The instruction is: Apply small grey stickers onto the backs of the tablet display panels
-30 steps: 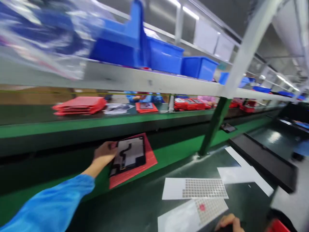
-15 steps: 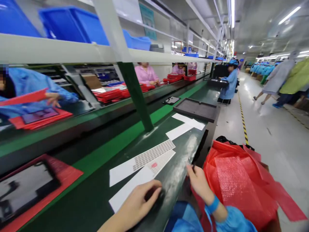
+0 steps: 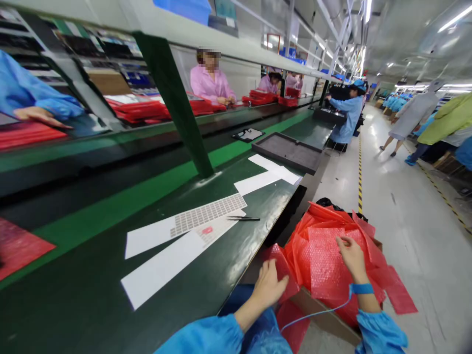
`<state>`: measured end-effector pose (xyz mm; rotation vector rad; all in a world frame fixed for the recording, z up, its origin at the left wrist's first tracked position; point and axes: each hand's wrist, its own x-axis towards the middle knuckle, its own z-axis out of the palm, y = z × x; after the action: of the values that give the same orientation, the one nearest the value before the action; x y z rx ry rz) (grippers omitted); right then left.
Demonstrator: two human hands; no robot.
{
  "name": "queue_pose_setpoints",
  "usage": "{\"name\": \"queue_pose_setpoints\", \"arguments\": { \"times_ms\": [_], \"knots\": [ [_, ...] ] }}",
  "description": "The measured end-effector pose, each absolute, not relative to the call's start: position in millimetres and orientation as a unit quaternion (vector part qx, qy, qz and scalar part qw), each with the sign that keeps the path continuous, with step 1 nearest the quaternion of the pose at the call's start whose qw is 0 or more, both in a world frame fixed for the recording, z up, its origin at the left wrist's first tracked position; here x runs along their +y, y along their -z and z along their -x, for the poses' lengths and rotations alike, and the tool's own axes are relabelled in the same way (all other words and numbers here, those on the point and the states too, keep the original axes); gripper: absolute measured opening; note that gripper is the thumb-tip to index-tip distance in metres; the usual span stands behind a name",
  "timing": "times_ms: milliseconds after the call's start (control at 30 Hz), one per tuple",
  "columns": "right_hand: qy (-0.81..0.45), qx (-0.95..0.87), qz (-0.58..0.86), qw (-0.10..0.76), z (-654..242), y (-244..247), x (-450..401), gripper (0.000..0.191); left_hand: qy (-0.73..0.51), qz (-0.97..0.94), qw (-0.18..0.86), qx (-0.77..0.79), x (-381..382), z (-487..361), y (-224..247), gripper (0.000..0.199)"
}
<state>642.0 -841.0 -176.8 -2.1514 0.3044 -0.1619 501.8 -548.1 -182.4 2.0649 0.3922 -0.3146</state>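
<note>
- We count two bare hands: the left hand (image 3: 268, 284), at five o'clock, has its fingers bent over one red wrap piece (image 3: 286, 269) — whether they grip it, we cannot tell.
- The right hand (image 3: 352, 256), at four o'clock, has bent fingers over a heap of red bubble wrap (image 3: 324, 268); we cannot tell whether they pinch any.
- On the bench (image 3: 92, 275) we see one pair of tweezers (image 3: 248, 219) at six o'clock, lying across the end of one of two label sheets (image 3: 155, 278) at seven; two white strips (image 3: 258, 183) overlap at three.
- The heap's pieces are too jumbled to count — and a red sheet (image 3: 20, 246) past eight is cut off.
- One cardboard box (image 3: 332, 322), at four, holds the heap; one shallow dark tray (image 3: 287, 150) lies at two; one blue bin (image 3: 186, 9), at eleven, is cut off, its contents hidden.
</note>
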Motion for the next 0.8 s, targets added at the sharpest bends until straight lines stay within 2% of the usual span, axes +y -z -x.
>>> {"name": "queue_pose_setpoints", "arguments": {
  "times_ms": [100, 233, 400, 500, 667, 800],
  "knots": [
    [0.024, 0.224, 0.909, 0.349, -628.8, 194.8, -909.8, 0.023, 0.126, -0.803, 0.504, 0.292, -557.7, -526.8, 221.1, 0.046],
    [-0.033, 0.247, 0.926, 0.285, -612.4, 233.2, -935.9, 0.032, 0.127, -0.711, 0.594, 0.354, -544.7, -542.7, 259.5, 0.034],
    [-0.062, 0.213, 0.937, 0.270, -606.7, 279.3, -919.4, 0.039, 0.081, -0.617, 0.703, 0.344, -531.4, -545.6, 283.9, 0.032],
    [-0.073, 0.181, 0.942, 0.274, -606.2, 288.8, -914.6, 0.036, 0.096, -0.597, 0.734, 0.311, -537.2, -540.3, 289.6, 0.030],
    [-0.063, 0.120, 0.946, 0.293, -602.6, 280.7, -917.3, 0.026, 0.101, -0.605, 0.740, 0.276, -553.5, -534.1, 294.8, 0.028],
    [-0.005, 0.087, 0.946, 0.312, -603.9, 259.2, -917.8, 0.022, 0.091, -0.617, 0.729, 0.282, -558.3, -537.2, 294.4, 0.030]
  ]
}}
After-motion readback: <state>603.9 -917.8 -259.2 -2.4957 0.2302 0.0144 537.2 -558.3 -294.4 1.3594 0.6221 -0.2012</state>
